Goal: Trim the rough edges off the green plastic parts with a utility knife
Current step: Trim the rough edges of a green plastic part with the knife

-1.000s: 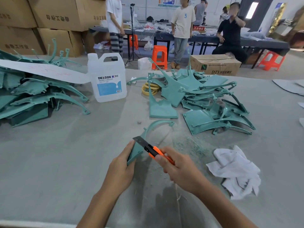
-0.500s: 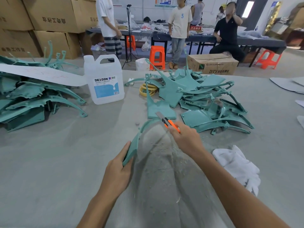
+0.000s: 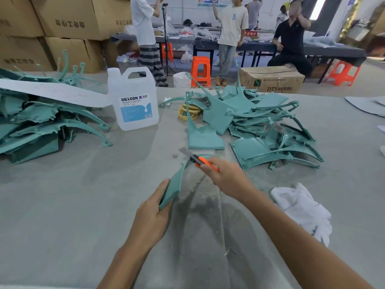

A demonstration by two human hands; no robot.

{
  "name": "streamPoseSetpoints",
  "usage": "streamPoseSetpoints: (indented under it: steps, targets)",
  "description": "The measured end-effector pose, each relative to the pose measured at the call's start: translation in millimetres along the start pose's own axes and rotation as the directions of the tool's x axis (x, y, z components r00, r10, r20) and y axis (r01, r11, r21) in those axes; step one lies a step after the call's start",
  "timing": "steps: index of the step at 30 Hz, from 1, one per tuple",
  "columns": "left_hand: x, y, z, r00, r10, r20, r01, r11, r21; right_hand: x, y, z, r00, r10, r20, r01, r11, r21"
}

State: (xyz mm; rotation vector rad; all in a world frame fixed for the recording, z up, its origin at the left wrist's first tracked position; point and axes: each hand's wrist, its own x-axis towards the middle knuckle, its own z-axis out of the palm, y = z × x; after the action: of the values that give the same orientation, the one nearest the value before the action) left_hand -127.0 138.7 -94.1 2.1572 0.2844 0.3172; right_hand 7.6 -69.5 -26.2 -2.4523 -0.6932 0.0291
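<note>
Shows, nearest the camera, the left hand (image 3: 153, 213) gripping the near end of a curved green part (image 3: 174, 186), held on edge and arching away over the grey table (image 3: 62, 205). Shows the right hand (image 3: 225, 176) closed round an orange knife (image 3: 200, 160), blade extended and pointing up and left at the far stretch of the same part; cannot tell whether steel meets plastic. Marks thin shavings (image 3: 200, 205) scattered on the table between the forearms. Places a crumpled white cloth (image 3: 302, 209) just right of the right forearm. Farther on, sets a right heap (image 3: 260, 130) of green parts and a left heap (image 3: 41, 126) under a white sheet (image 3: 52, 92), with a white jug (image 3: 134, 103) between them and yellow rings (image 3: 188, 112) touching the right heap. Beyond the table edge, includes a cardboard box (image 3: 270, 79), an orange stool (image 3: 201, 69), stacked cartons (image 3: 68, 15) and people (image 3: 231, 28) at a dark bench (image 3: 333, 51).
</note>
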Motion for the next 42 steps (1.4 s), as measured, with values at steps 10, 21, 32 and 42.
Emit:
streamPoseSetpoints:
  steps: [10,21,32,42]
  targets:
    - [-0.4,-2.9,0.5,1.0,0.025,0.002,-0.025,1.0,-0.018,24.4,80.7,-17.1,0.902,0.407,-0.144,-0.431,0.832,-0.348]
    - [-1.9,0.4,3.6,0.998,0.054,-0.013,-0.053,0.996,0.065,-19.6,-25.1,-51.3,0.947,-0.06,0.314,0.013,0.989,0.15]
    - [-5.7,4.6,3.3,0.994,0.107,0.029,-0.11,0.988,0.109,45.1,4.9,-79.6,0.962,0.08,0.26,0.061,0.868,-0.493]
    - [-5.0,2.3,1.9,0.993,0.119,-0.013,-0.118,0.992,0.054,14.4,34.8,-50.8,0.951,0.302,-0.059,-0.306,0.949,-0.077]
